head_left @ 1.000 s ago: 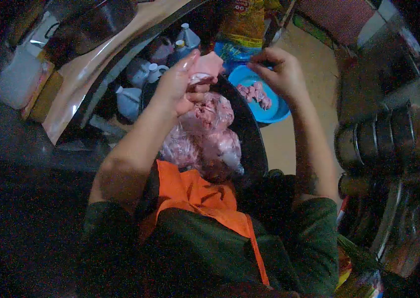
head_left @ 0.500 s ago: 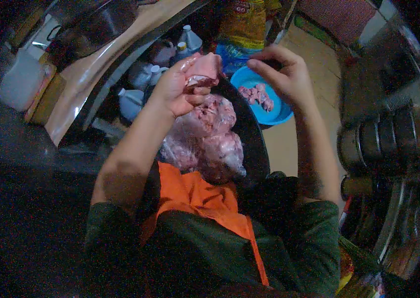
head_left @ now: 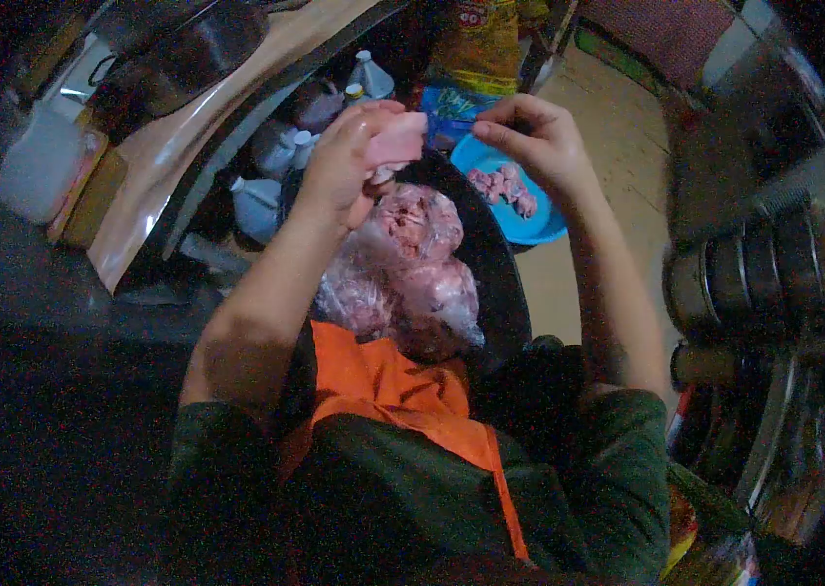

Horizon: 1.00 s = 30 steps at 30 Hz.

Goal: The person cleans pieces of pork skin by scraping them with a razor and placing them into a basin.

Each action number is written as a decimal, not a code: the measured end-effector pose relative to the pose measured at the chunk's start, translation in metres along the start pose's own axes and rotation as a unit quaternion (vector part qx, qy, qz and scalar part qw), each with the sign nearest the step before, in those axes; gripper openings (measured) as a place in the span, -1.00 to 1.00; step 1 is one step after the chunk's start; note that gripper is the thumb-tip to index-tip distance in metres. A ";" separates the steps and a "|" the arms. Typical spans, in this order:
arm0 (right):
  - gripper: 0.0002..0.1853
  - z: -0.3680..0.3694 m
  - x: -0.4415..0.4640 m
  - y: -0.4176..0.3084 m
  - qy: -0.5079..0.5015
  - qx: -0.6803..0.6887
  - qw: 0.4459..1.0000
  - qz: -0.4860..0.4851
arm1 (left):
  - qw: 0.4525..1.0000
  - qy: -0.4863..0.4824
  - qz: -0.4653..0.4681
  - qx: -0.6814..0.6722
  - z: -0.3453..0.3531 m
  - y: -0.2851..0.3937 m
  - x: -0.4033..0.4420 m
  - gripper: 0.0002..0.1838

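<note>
My left hand (head_left: 336, 164) is wrapped round a pale pink piece of raw meat (head_left: 398, 143), raised above the dark round tub (head_left: 504, 298). Inside that tub, in front of my orange apron (head_left: 383, 376), lie clear plastic bags of raw meat (head_left: 432, 264). My right hand (head_left: 537, 139) hovers to the right with thumb and forefinger pinched together; whatever they hold, if anything, is too small to make out. Beneath it on the floor is a light blue basin (head_left: 541, 232) with several small meat pieces (head_left: 505, 186) in it.
White and grey plastic jugs (head_left: 258, 207) stand beyond the tub to the left, beside a wooden counter edge (head_left: 173, 146). A yellow sack (head_left: 476, 49) and a blue packet (head_left: 447, 107) are ahead. Stacked metal pots (head_left: 759, 269) stand at the right.
My left hand has turned the meat so a smoother, paler face shows. My right hand has shifted slightly left, nearer the meat, its fingertips drawn closer together.
</note>
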State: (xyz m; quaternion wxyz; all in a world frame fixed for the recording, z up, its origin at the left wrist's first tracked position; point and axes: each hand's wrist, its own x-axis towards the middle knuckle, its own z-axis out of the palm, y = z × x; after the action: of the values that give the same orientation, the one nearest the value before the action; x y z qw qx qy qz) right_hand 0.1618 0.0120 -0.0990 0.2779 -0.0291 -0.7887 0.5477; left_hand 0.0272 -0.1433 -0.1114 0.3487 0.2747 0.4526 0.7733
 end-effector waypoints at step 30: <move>-0.82 -0.012 -0.003 0.016 0.068 -0.066 0.995 0.044 | 0.982 -0.130 -0.056 -0.123 -0.027 0.003 -0.001 -0.52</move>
State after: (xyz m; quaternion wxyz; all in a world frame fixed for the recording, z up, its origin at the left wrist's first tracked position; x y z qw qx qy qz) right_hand 0.1663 0.0269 -0.1112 0.3042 -0.1190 -0.8004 0.5026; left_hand 0.0068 -0.1586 -0.1204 0.4786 0.3024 0.3191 0.7601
